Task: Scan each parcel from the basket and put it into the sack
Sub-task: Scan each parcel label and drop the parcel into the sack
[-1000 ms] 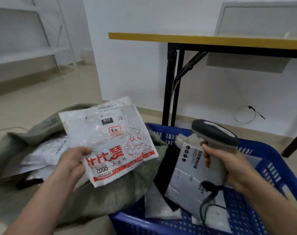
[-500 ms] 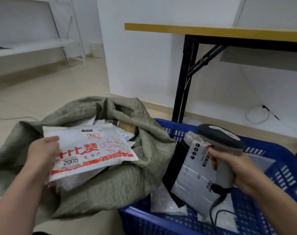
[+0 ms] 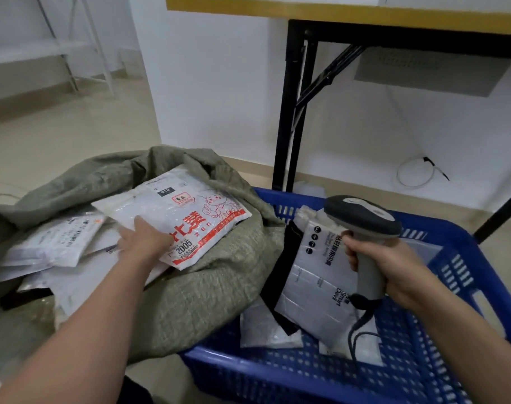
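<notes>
- Just left of the blue basket [image 3: 467, 258], in the open mouth of the grey-green sack [image 3: 204, 301], the white parcel with red print [image 3: 196, 217] now lies flat, label up
- A second ago this parcel was held upright in the air left of the basket, its label turned to the viewer; half a second ago it was tipped level above the sack; now it rests on the sack's folded rim and on the other parcels [image 3: 53, 243] already inside, further left of the basket
- In my judgement the scan of this parcel is over and the drop is all but finished: only the letting go is left, and then a reach back into the basket
- The left hand [image 3: 145, 240] is on the parcel's corner farthest from the basket, one digit on top and the rest out of sight beneath, so it reads as a pinch not yet released
- The right hand [image 3: 391, 272] is wrapped tightly round the handle of the grey scanner [image 3: 362, 217], held over the inside of the basket, cable trailing down into it
- Inside the basket more parcels wait, among them a grey one with black print [image 3: 315, 287] leaning beneath the scanner
</notes>
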